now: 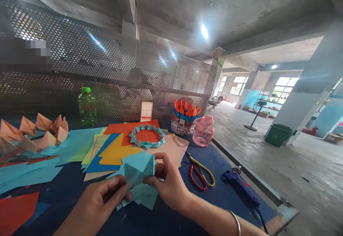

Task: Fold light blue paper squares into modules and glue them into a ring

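Left hand (pixel 98 198), right hand (pixel 167 180) pinching folded light-blue paper (pixel 138 173) between them; exact folds hard to tell.

hands (pixel 99 198) (pixel 168 182): 2 | folded blue paper model (pixel 138 170): 1 | scissors (pixel 200 175): 1 | glue gun (pixel 238 182): 1 | green bottle (pixel 87 107): 1 | pink jar (pixel 203 130): 1 | paper ring (pixel 147 145): 1 | green bin (pixel 278 135): 1

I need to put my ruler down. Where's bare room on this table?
The bare tabletop between the pink jar, the scissors and the glue gun is widest. A narrower strip lies left of your left hand, beside the red sheet. Paper boats and blue sheets crowd the left; coloured sheets, your right hand and the folded paper crowd the middle.
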The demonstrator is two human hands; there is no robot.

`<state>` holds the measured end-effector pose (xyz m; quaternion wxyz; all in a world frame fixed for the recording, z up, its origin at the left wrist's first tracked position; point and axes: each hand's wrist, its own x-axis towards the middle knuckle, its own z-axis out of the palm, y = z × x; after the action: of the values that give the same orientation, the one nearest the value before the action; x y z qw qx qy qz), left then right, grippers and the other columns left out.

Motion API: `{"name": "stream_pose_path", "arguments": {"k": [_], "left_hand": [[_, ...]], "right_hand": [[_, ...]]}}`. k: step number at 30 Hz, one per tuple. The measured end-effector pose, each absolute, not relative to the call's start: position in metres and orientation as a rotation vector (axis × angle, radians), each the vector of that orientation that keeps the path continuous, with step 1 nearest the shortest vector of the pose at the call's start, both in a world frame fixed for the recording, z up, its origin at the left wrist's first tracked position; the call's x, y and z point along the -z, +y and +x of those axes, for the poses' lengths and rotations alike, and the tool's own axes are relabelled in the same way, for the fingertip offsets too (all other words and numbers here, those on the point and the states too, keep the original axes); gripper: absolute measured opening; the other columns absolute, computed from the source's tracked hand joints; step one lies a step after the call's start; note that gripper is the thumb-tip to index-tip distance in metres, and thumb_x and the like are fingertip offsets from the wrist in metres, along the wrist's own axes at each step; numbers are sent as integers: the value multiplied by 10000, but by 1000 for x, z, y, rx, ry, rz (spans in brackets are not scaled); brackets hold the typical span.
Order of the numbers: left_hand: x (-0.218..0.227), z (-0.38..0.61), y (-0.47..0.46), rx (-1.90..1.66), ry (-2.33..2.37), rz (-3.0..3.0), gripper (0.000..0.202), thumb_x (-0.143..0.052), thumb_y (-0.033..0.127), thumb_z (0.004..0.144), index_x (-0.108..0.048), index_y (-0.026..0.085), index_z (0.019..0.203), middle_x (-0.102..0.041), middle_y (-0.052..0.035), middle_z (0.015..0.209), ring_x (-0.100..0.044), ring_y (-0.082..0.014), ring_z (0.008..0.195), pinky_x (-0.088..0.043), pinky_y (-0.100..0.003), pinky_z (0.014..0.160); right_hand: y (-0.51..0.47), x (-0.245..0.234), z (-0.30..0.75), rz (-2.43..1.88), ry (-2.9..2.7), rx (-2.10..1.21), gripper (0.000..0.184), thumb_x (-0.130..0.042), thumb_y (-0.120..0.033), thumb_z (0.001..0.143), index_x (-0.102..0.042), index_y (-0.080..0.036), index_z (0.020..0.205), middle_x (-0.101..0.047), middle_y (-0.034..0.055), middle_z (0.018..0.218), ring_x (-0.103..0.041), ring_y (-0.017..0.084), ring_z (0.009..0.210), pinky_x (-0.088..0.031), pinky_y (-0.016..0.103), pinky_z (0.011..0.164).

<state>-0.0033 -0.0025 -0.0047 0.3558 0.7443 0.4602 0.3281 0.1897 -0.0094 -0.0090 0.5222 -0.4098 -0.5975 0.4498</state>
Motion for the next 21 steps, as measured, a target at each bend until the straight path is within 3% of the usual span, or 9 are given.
{"name": "stream_pose_path", "arguments": {"k": [7,13,21], "left_hand": [[11,3,2,-886,1175,1924,326,-575,523,742,-634,212,663,-674,12,667,-623,-173,682,-466,-195,646],[6,2,2,-924,1248,1991,381,-504,501,809,-618,192,620,-645,4,604,-590,-144,597,-451,-199,587],[2,3,-4,-890,1126,1897,349,-483,450,846,-589,172,664,-663,-22,658,-619,-149,643,-464,-218,625]], "right_hand": [[-7,10,195,-968,-1431,-1090,415,-654,-150,664,-469,-235,1026,-544,-71,635,-537,115,591,-420,224,571],[-8,7,198,-980,-1432,-1057,450,-689,-151,656,-454,-235,1031,-468,-94,612,-437,79,548,-342,194,531],[-9,11,197,-899,-1454,-1067,398,-634,-159,733,-431,-237,1067,-464,-87,629,-465,89,585,-349,214,563]]}}
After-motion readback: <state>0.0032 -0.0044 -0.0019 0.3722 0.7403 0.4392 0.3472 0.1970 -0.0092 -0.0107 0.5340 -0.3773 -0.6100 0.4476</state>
